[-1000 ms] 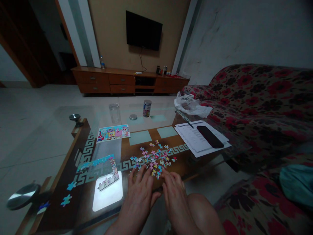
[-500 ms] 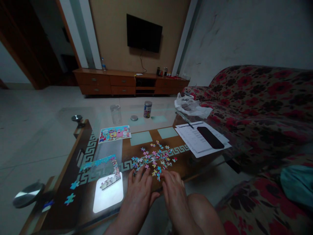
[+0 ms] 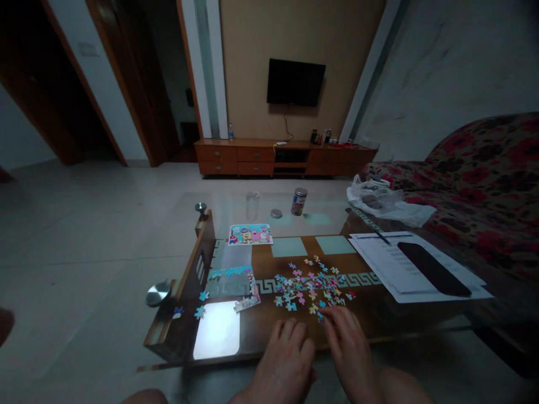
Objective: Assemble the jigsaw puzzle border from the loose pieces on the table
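Loose jigsaw puzzle pieces (image 3: 301,298) lie in a scattered heap on the glass-topped table (image 3: 269,331). My right hand (image 3: 349,345) is at the near side of the heap, thumb and forefinger closed on a small puzzle piece (image 3: 320,316), partly hidden by the fingertips. My left hand (image 3: 288,353) is at the table's near edge, in front of the heap, with its fingers curled in; whatever they hold, if anything, is hidden. Left of the heap lies a partly joined puzzle border (image 3: 255,294), its top, right side and a bottom corner linked.
A cartoon picture card (image 3: 251,234) lies behind the border. Farther back stand a clear jar (image 3: 252,206), a lid (image 3: 276,214) and a printed tin (image 3: 298,202). Papers (image 3: 379,264), a black phone (image 3: 433,269) and a plastic bag (image 3: 383,202) are on the right. Single pieces (image 3: 199,312) lie left.
The view has swung left and up. My left hand has drawn back from the heap, its fingers going from spread to curled. My right hand's fingertips have closed at the heap's near edge.
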A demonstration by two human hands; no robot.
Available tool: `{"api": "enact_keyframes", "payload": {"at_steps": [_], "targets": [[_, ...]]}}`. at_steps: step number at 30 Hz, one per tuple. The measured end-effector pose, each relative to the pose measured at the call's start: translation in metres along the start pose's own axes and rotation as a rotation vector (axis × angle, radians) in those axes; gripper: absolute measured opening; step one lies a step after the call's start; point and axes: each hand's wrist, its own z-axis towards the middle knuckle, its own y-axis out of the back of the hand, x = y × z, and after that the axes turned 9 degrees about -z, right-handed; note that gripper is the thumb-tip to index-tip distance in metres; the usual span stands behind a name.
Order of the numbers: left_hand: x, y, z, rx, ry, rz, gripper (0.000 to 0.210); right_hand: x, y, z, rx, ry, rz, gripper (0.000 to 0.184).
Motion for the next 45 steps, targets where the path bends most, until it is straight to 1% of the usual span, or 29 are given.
{"api": "enact_keyframes", "payload": {"at_steps": [2,4,8,10,13,16,20,24,29,34,41,45], "targets": [[0.011,0.010,-0.008,-0.052,0.060,-0.024,0.024,0.007,-0.002,-0.001,-0.001,0.062,0.023,0.020],[0.027,0.023,-0.016,-0.122,0.134,-0.030,0.020,0.019,-0.006,-0.003,0.030,0.151,0.050,0.029],[0.066,0.054,-0.036,-0.271,0.306,0.021,0.028,0.053,-0.020,-0.002,0.148,0.352,0.048,0.056],[0.085,0.068,-0.047,-0.337,0.385,0.042,0.028,0.071,-0.030,0.002,0.189,0.423,0.013,0.061],[0.108,0.082,-0.060,-0.408,0.477,0.071,0.028,0.094,-0.048,0.008,0.232,0.441,-0.036,0.057],[0.124,0.089,-0.069,-0.447,0.527,0.090,0.026,0.109,-0.064,0.009,0.263,0.355,-0.055,0.054],[0.135,0.095,-0.075,-0.476,0.569,0.092,0.023,0.122,-0.074,0.003,0.276,0.258,-0.079,0.052],[0.143,0.099,-0.079,-0.497,0.600,0.082,0.023,0.129,-0.077,0.001,0.282,0.224,-0.108,0.047],[0.153,0.100,-0.084,-0.522,0.616,0.074,0.023,0.131,-0.079,0.002,0.263,0.241,-0.122,0.045],[0.162,0.100,-0.087,-0.543,0.628,0.069,0.023,0.130,-0.082,0.000,0.215,0.259,-0.122,0.043],[0.166,0.101,-0.089,-0.545,0.658,0.052,0.023,0.126,-0.084,0.000,0.164,0.285,-0.089,0.045],[0.166,0.102,-0.092,-0.556,0.655,0.037,0.023,0.124,-0.083,0.000,0.170,0.297,-0.079,0.045]]}}
